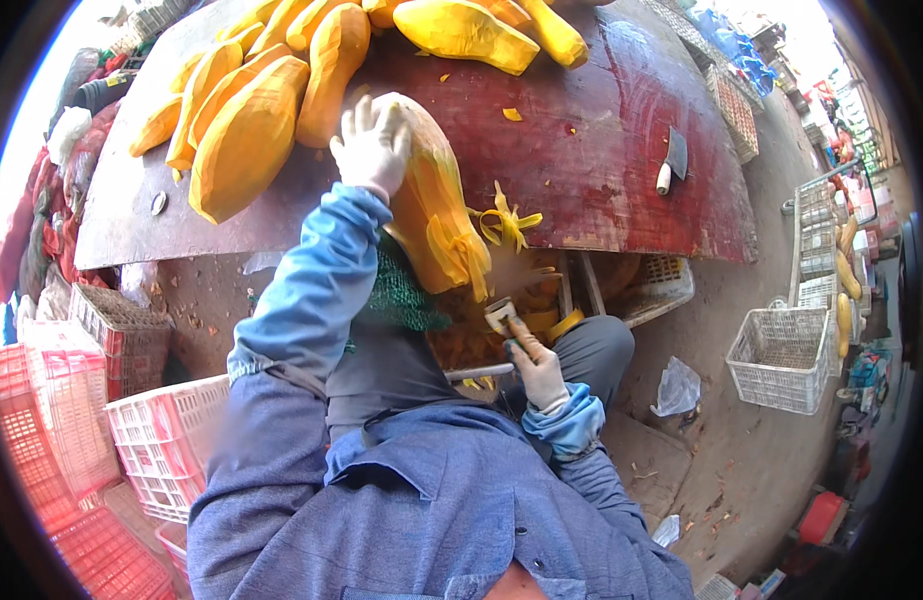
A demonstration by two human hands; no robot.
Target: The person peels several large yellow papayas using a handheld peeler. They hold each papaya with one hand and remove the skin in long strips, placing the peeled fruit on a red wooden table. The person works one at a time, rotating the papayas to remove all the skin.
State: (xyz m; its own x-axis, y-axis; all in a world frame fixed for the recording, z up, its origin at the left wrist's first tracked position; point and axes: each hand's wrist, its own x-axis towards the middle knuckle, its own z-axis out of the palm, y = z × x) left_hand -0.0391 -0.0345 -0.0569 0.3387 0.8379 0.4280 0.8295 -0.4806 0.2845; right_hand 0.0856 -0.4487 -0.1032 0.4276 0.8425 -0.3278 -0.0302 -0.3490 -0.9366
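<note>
My left hand [373,142], in a white glove, rests with spread fingers on the far end of a long orange squash [431,187]. Its pale far end keeps some skin, while strips of peel hang from its near end over the table edge. My right hand [540,371], also gloved, grips a peeler [503,315] just below that near end, apart from it. Curled peel strips [509,221] lie at the table's edge beside the squash. Under the edge, a crate [656,289] and more peelings are partly hidden between my knees.
Several peeled squashes [248,142] lie along the far left of the red wooden table [551,165]. A cleaver [674,159] rests at its right. White plastic crates [784,360] stand on the floor at right, with red and white crates [165,442] at left. A plastic bag [677,388] lies on the floor.
</note>
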